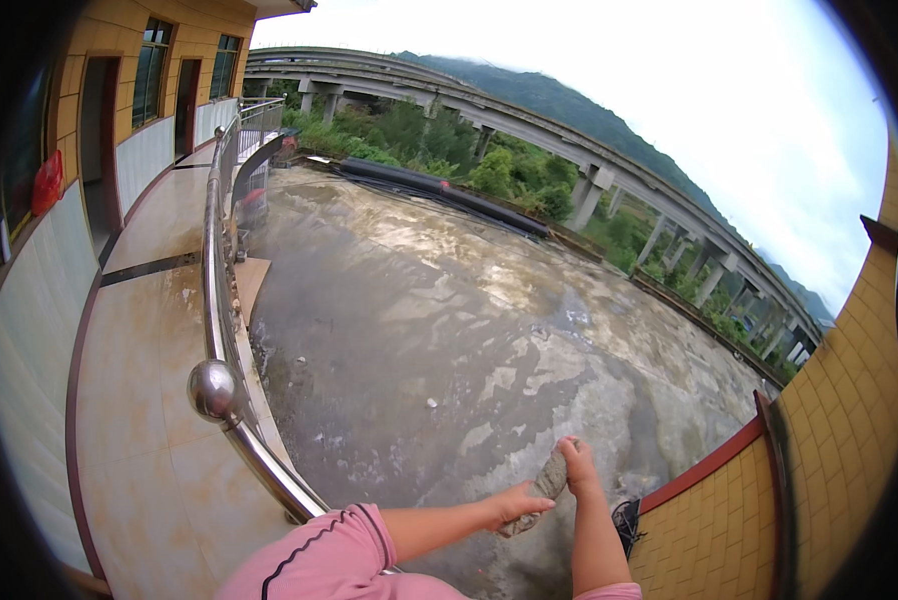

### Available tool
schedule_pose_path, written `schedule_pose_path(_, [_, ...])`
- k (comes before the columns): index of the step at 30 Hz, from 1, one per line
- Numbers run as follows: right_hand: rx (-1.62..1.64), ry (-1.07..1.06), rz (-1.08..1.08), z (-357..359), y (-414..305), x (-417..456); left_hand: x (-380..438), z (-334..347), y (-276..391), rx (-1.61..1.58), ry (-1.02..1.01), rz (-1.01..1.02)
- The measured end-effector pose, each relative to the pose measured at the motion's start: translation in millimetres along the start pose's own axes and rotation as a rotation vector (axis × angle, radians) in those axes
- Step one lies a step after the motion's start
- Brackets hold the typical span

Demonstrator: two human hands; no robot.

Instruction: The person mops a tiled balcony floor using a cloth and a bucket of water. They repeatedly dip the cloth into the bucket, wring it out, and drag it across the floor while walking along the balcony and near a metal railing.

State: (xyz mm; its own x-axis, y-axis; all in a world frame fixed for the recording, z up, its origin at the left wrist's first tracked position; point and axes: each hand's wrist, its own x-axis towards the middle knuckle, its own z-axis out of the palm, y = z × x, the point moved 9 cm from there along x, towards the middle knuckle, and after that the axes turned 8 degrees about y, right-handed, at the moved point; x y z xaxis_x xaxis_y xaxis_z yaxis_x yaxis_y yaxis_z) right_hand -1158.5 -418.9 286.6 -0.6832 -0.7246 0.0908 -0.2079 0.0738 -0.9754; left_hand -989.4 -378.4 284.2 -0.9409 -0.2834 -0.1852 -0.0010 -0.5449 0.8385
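Observation:
A grey, rough-textured cloth (551, 478), bunched into a thick roll, is stretched at a slant between my two hands. My left hand (518, 504) grips its lower part, with the thumb laid across it. Around the upper end closes my right hand (578, 459). Both arms reach out past the stainless steel handrail (280, 469), and the cloth hangs in the air over the wet concrete surface (419, 337) below. Parts of the cloth are hidden under my fingers.
A steel ball (212, 388) tops the railing post at left, beside a tiled walkway (130, 360). A yellow tiled wall (831, 420) with a red ledge (704, 463) stands close on my right. Black pipes (449, 193) lie along the far edge of the concrete.

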Motion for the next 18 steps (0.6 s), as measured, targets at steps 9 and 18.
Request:
schedule_pose_path(9, [-1.066,0.010,-0.101,62,3,-18,81,-94,-102,0.589,0.347,0.012])
schedule_pose_path(18, [-1.104,0.162,0.071,55,25,-28,58,-98,-87,0.784,0.537,0.238])
